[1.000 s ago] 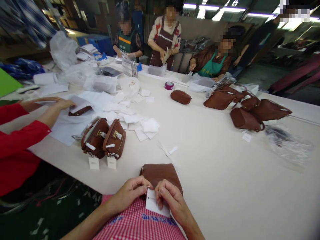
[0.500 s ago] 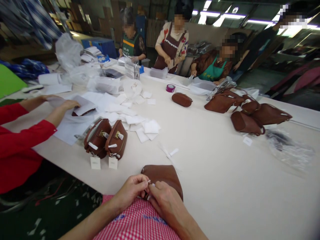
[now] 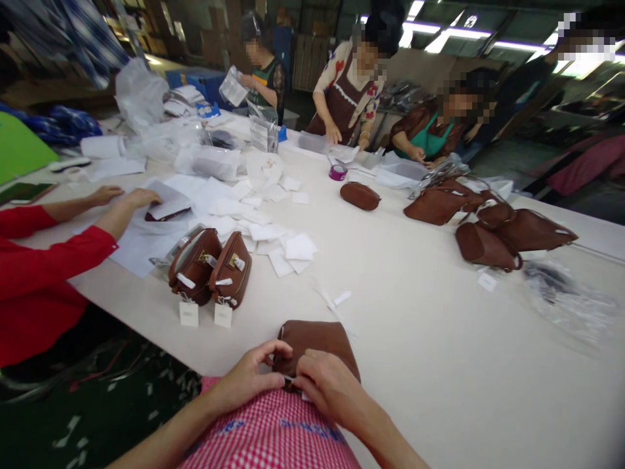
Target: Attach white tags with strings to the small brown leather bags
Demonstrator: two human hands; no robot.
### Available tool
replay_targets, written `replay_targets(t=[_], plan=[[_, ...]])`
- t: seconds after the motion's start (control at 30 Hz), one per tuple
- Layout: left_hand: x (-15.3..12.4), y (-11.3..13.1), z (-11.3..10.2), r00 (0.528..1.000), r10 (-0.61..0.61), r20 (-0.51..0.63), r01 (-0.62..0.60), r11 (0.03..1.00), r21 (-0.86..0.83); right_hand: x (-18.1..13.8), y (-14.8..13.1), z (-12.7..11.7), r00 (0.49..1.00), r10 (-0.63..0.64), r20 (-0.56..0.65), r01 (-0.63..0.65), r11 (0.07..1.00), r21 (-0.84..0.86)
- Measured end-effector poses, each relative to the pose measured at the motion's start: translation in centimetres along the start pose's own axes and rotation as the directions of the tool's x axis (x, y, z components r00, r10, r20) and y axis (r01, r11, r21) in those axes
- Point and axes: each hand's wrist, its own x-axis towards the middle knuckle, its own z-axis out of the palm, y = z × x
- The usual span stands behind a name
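At the table point(image 3: 439, 339), left hand point(image 3: 256, 371) half-spread, right hand point(image 3: 328, 384) pinching white string point(image 3: 289, 378), I judge the brown leather handbag point(image 3: 317, 340) supple, light; hold its sides.

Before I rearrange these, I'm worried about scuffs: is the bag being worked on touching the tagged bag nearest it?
Apart. The head view shows pale tabletop between the bag being worked on and the nearest tagged bag.
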Motion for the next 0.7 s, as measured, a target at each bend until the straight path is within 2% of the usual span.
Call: replay_targets(t=[0.1,0.23,0.33,0.43,0.5,0.6,0.67,0.7], plan=[[0.2,-0.2,-0.4,0.985,0.135,0.106,-0.159,0.951,0.265,-0.1,0.0,-2.2,0.999,-0.002,-0.053,0.016,0.963,0.270],[1.2,-0.3,-1.3,0.900,0.276,0.338,-0.410,0.800,0.438,-1.1,0.6,-5.6,0.984,0.172,-0.044,-0.116,0.810,0.574],[2.3,-0.5,-1.9,0.824,0.271,0.497,-0.544,0.622,0.563,-3.3,2.0,-7.8,0.952,0.304,-0.030,-0.189,0.663,0.724],[3.5,-1.9,-1.9,0.775,0.244,0.582,-0.622,0.450,0.640,-6.2,4.1,-8.7,0.907,0.410,-0.092,-0.186,0.590,0.786],[4.3,-3.2,-1.6,0.736,0.310,0.602,-0.677,0.334,0.656,-8.2,5.5,-8.5,0.868,0.474,-0.145,-0.167,0.556,0.814],[5.3,-4.2,-1.2,0.660,0.498,0.562,-0.715,0.186,0.674,-10.9,7.2,-7.2,0.809,0.557,-0.187,-0.141,0.492,0.859],[5.8,-3.3,-1.2,0.644,0.596,0.481,-0.689,0.177,0.703,-12.5,7.8,-6.3,0.771,0.606,-0.195,-0.114,0.433,0.894],[6.0,-2.4,-1.3,0.664,0.617,0.423,-0.659,0.216,0.720,-13.3,8.0,-5.9,0.750,0.631,-0.197,-0.094,0.398,0.913]])
